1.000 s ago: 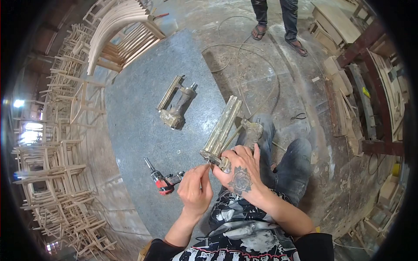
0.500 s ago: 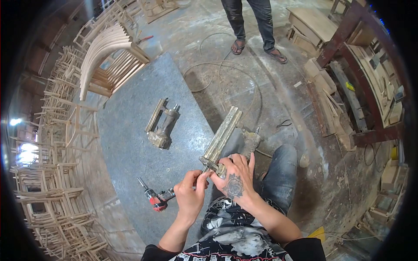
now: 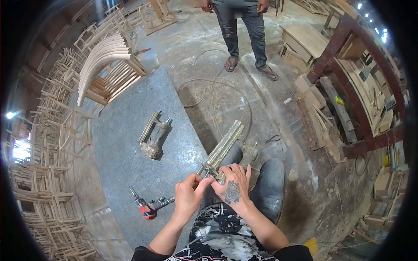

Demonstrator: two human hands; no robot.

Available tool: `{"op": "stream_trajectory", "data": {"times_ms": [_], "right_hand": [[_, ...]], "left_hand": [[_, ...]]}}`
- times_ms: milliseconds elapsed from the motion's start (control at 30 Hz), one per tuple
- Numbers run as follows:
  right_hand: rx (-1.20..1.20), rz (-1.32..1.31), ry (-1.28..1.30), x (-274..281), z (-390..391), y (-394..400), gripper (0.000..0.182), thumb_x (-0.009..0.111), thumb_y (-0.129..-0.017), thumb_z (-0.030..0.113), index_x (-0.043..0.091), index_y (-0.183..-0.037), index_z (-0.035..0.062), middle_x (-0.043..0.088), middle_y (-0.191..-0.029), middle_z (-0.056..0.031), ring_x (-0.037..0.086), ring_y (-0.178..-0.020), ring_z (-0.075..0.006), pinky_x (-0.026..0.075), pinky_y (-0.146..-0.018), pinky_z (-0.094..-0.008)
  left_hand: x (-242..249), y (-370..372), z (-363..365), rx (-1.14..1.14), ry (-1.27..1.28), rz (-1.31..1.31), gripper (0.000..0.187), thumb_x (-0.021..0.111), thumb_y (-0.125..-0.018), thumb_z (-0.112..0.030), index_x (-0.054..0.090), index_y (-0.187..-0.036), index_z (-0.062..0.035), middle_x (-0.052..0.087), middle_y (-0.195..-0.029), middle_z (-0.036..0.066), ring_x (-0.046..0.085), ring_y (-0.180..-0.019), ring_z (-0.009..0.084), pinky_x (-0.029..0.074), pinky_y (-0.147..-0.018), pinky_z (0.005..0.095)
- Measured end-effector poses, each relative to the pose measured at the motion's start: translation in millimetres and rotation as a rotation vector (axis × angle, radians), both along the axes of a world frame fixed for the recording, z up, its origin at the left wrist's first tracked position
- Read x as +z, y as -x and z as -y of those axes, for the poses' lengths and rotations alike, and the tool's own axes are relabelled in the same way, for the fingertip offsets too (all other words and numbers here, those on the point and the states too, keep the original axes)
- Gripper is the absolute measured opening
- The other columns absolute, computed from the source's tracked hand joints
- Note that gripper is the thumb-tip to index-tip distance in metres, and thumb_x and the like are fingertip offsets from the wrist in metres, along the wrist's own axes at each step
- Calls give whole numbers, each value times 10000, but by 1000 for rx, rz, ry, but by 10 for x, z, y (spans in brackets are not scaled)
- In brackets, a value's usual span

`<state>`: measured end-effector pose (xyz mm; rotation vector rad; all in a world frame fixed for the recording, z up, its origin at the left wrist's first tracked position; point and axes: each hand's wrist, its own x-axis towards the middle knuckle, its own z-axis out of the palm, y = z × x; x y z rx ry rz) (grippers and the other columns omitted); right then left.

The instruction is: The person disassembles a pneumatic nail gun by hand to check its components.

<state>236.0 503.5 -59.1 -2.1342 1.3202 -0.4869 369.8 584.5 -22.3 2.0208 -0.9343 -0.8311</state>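
Observation:
A worn nail gun [image 3: 224,148] with a long metal magazine is held over my lap, its magazine pointing up and away. Around its lower body wraps my right hand [image 3: 234,185], which has a tattoo on its back. My left hand [image 3: 189,191] pinches at the nose end of the gun, thumb and fingers pressed together; the small part between them is hard to make out. A second nail gun [image 3: 152,141] lies on the grey board [image 3: 117,130]. Nearer me on the same board lies a red and black air tool [image 3: 148,209].
A person [image 3: 241,32] in sandals stands ahead, beside a looped hose [image 3: 213,80] on the floor. Pliers [image 3: 273,138] lie to the right. Curved wooden parts [image 3: 104,56] stand at the board's far left. Chair frames [image 3: 56,187] are stacked left, a dark red rack [image 3: 374,141] stands right.
The view has tilted up slightly, showing more of the standing person, including their hands. My hands stay on the nail gun, with the left fingers shifted slightly at its nose.

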Motion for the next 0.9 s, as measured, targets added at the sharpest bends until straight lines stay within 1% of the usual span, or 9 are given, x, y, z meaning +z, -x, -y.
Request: {"op": "stream_trajectory", "data": {"times_ms": [33, 133, 233, 400, 500, 533, 667, 767, 900], "right_hand": [[-2, -7, 0, 17, 5, 2, 407, 801, -788, 404, 768, -1021, 72, 673, -1039, -138, 621, -1126, -344, 249, -1191, -658], [-32, 10, 21, 32, 12, 10, 396, 798, -791, 399, 769, -1017, 76, 676, -1041, -136, 623, -1123, -339, 259, -1188, -647], [-38, -2, 81, 1, 31, 42, 409, 795, -796, 425, 774, -1015, 80, 689, -1036, -137, 635, -1115, -334, 269, -1180, -645], [-71, -3, 48, -124, 91, 126, 467, 797, -787, 476, 786, -1042, 86, 714, -1063, -150, 643, -1142, -343, 250, -1184, -659], [-77, -15, 37, -182, 108, 137, 492, 795, -783, 504, 791, -1057, 96, 721, -1079, -152, 640, -1161, -344, 236, -1189, -663], [-77, 24, 3, -291, 118, 153, 528, 785, -772, 541, 798, -1039, 86, 702, -1074, -153, 604, -1201, -336, 178, -1192, -733], [-101, -22, -47, -231, 115, 158, 530, 779, -773, 537, 798, -1053, 87, 707, -1082, -158, 608, -1211, -337, 175, -1197, -728], [-116, -21, -94, -268, 138, 174, 525, 777, -775, 530, 799, -1069, 96, 709, -1092, -161, 609, -1214, -340, 171, -1207, -718], [-126, 2, -91, -271, 163, 191, 519, 781, -771, 518, 799, -1077, 99, 709, -1101, -161, 602, -1224, -343, 160, -1215, -709]], "left_hand": [[9, -24, -7, -32, -86, -76, 261, 710, -1017, -183, 632, -857, 9, 657, -635, 52, 619, -568, 86, 492, -528, 262], [-56, 7, 3, -4, 33, -249, 330, 637, -1068, -245, 643, -859, 9, 651, -627, 49, 611, -561, 86, 487, -517, 265], [-11, 74, 62, 16, 50, -259, 353, 587, -1095, -240, 652, -850, 6, 650, -628, 47, 600, -542, 97, 496, -515, 273], [-216, 122, 105, 42, 132, -661, 267, 592, -1092, -215, 634, -935, -2, 687, -755, 48, 656, -635, 126, 547, -591, 284], [-347, 107, 127, 47, 158, -609, 224, 632, -1072, -202, 622, -977, 0, 692, -800, 54, 672, -682, 129, 559, -624, 281], [-349, 148, 143, 86, 240, -559, 215, 665, -1052, -186, 618, -957, 1, 683, -758, 45, 663, -656, 126, 558, -604, 280], [-181, 303, 185, 120, 272, 0, 217, 722, -979, -205, 637, -991, -5, 709, -771, 92, 641, -666, 200, 516, -626, 339], [33, 327, 211, 103, 230, -118, 257, 667, -1016, -248, 652, -962, 2, 701, -764, 111, 653, -679, 192, 518, -626, 352], [-278, 186, 270, 67, 121, -404, 235, 698, -1027, -178, 627, -874, -15, 677, -701, 41, 667, -637, 126, 550, -565, 292]]}}
